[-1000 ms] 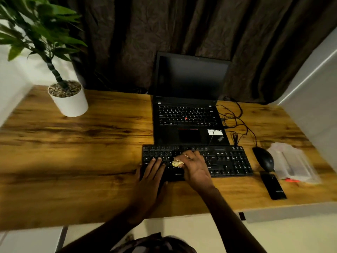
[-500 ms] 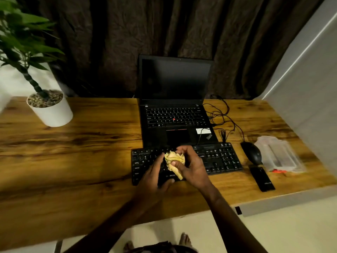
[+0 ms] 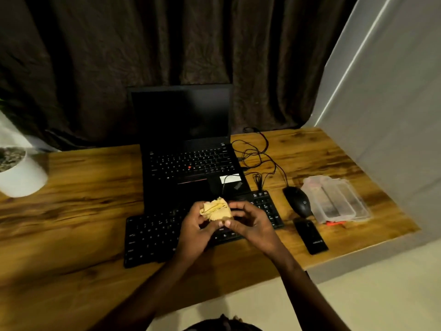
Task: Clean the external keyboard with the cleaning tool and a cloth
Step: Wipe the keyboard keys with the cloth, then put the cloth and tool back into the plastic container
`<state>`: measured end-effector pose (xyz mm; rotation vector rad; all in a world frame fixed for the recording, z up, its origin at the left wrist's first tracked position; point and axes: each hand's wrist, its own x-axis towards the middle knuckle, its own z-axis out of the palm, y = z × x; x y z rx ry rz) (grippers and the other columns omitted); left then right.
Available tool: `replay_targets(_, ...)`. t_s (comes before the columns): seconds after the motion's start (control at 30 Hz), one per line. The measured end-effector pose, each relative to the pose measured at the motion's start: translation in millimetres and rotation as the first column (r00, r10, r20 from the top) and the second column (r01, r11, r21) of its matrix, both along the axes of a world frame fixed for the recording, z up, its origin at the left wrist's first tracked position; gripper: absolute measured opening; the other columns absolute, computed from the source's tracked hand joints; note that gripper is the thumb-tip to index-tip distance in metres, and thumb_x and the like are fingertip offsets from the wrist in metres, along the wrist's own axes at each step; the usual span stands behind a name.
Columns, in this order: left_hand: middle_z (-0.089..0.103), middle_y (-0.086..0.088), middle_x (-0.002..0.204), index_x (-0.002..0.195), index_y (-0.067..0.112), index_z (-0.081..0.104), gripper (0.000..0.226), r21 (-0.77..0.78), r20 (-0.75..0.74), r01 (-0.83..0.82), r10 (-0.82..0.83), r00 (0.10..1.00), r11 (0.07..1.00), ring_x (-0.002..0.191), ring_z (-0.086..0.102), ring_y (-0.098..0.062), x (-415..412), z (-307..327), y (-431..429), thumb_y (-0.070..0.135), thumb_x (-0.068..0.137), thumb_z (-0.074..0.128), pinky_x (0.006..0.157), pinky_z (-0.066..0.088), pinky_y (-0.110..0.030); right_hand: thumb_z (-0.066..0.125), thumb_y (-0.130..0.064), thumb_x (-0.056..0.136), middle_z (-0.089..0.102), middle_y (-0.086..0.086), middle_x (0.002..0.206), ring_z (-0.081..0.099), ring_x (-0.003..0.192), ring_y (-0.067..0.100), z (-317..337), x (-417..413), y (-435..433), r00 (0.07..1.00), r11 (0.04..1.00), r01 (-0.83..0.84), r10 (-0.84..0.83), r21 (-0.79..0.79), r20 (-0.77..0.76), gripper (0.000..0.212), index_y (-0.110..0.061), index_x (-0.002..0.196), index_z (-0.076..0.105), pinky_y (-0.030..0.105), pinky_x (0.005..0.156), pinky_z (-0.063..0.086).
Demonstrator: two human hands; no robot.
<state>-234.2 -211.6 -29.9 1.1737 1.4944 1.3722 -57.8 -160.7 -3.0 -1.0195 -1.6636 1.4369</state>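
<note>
The black external keyboard (image 3: 152, 235) lies on the wooden desk (image 3: 78, 211) in front of the laptop. A crumpled yellow cloth (image 3: 216, 209) is held above the keyboard's middle. My left hand (image 3: 194, 231) grips the cloth from the left and below. My right hand (image 3: 250, 223) pinches it from the right. Both hands hide the keyboard's centre keys. A clear plastic case (image 3: 334, 199) holding cleaning tools sits at the desk's right.
An open black laptop (image 3: 188, 144) stands behind the keyboard with tangled cables (image 3: 257, 154) to its right. A black mouse (image 3: 298, 201) and a flat black device (image 3: 310, 236) lie right of the keyboard. A white plant pot (image 3: 19, 175) sits far left. A wall panel (image 3: 393, 115) borders the right.
My right hand lifted the cloth off the keys, and my left hand left the keyboard and took hold of the cloth too. The view swung right.
</note>
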Motion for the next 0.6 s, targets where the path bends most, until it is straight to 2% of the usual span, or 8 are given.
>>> replay_targets(0.1, 0.069, 0.006, 0.116, 0.118, 0.03, 0.057, 0.043, -0.026, 0.044, -0.015, 0.016, 0.999, 1.0, 0.106, 0.067, -0.007, 24.0, 3.1, 17.3, 0.023, 0.083, 0.08, 0.09, 0.054, -0.032, 0.082, -0.03, 0.078, 0.071, 0.001, 0.115, 0.065, 0.112, 0.018, -2.4, 28.9, 8.0, 0.999, 0.997, 0.023, -0.026, 0.08, 0.034, 0.053, -0.02, 0.126, 0.063, 0.044, 0.089, 0.057)
replay_targets(0.2, 0.07, 0.002, 0.116, 0.124, 0.022, 0.058, 0.053, -0.054, 0.074, 0.017, -0.012, 0.997, 0.998, 0.105, 0.069, -0.016, 50.5, 6.7, 31.3, 0.039, 0.079, 0.08, 0.087, 0.058, -0.043, 0.082, -0.026, 0.079, 0.07, -0.004, 0.114, 0.064, 0.111, 0.017, -3.3, 53.9, 18.3, 0.992, 0.978, 0.104, -0.115, 0.178, 0.05, 0.046, -0.02, 0.121, 0.067, 0.044, 0.092, 0.055)
replay_targets(0.23, 0.07, -0.003, 0.115, 0.124, 0.018, 0.057, 0.049, -0.061, 0.088, 0.026, -0.021, 0.996, 0.998, 0.1, 0.071, -0.02, 61.1, 8.1, 36.8, 0.033, 0.083, 0.08, 0.084, 0.059, -0.043, 0.081, -0.022, 0.08, 0.069, -0.005, 0.116, 0.063, 0.112, 0.017, -2.8, 62.8, 21.9, 0.99, 0.967, 0.123, -0.136, 0.221, 0.045, 0.041, -0.018, 0.119, 0.068, 0.044, 0.09, 0.055)
replay_targets(0.33, 0.068, -0.018, 0.11, 0.126, 0.007, 0.053, 0.04, -0.116, 0.175, 0.066, -0.045, 0.984, 0.991, 0.08, 0.075, -0.027, 91.1, 12.7, 51.2, 0.011, 0.091, 0.071, 0.07, 0.061, -0.032, 0.08, -0.018, 0.081, 0.063, -0.006, 0.126, 0.059, 0.119, 0.016, -2.7, 86.2, 33.3, 0.984, 0.918, 0.146, -0.173, 0.37, 0.042, 0.033, -0.015, 0.113, 0.071, 0.036, 0.086, 0.057)
replay_targets(0.4, 0.067, -0.018, 0.111, 0.128, 0.006, 0.05, 0.043, -0.156, 0.206, 0.101, -0.068, 0.976, 0.982, 0.078, 0.075, -0.027, 111.8, 17.6, 58.0, 0.017, 0.092, 0.069, 0.066, 0.06, -0.029, 0.079, -0.024, 0.081, 0.061, -0.009, 0.128, 0.058, 0.121, 0.015, -1.1, 102.4, 39.6, 0.976, 0.902, 0.179, -0.215, 0.393, 0.047, 0.03, -0.018, 0.11, 0.072, 0.034, 0.09, 0.055)
replay_targets(0.47, 0.065, -0.01, 0.119, 0.128, 0.015, 0.049, 0.049, -0.181, 0.168, 0.118, -0.087, 0.982, 0.976, 0.086, 0.074, -0.021, 129.2, 18.8, 64.4, 0.033, 0.087, 0.07, 0.068, 0.058, -0.023, 0.076, -0.03, 0.083, 0.064, -0.009, 0.121, 0.059, 0.117, 0.016, 3.8, 118.1, 44.5, 0.968, 0.902, 0.213, -0.248, 0.375, 0.046, 0.027, -0.021, 0.108, 0.071, 0.037, 0.093, 0.052)
replay_targets(0.53, 0.059, 0.01, 0.12, 0.127, 0.027, 0.048, 0.047, -0.182, 0.042, 0.121, -0.115, 0.993, 0.976, 0.098, 0.063, -0.001, 140.8, 23.8, 68.9, 0.04, 0.088, 0.069, 0.069, 0.05, -0.008, 0.073, -0.024, 0.088, 0.067, -0.006, 0.109, 0.062, 0.106, 0.017, 9.8, 131.5, 48.3, 0.967, 0.903, 0.214, -0.251, 0.373, 0.053, 0.022, -0.02, 0.108, 0.067, 0.038, 0.089, 0.053)
replay_targets(0.6, 0.059, 0.018, 0.114, 0.123, 0.031, 0.054, 0.036, -0.177, -0.007, 0.155, -0.159, 0.987, 0.972, 0.098, 0.058, 0.006, 158.1, 30.6, 77.1, 0.041, 0.091, 0.067, 0.068, 0.046, -0.004, 0.068, -0.016, 0.092, 0.068, -0.005, 0.1, 0.065, 0.095, 0.016, 15.5, 149.9, 52.6, 0.969, 0.898, 0.207, -0.244, 0.387, 0.047, 0.017, -0.017, 0.108, 0.064, 0.037, 0.081, 0.054)
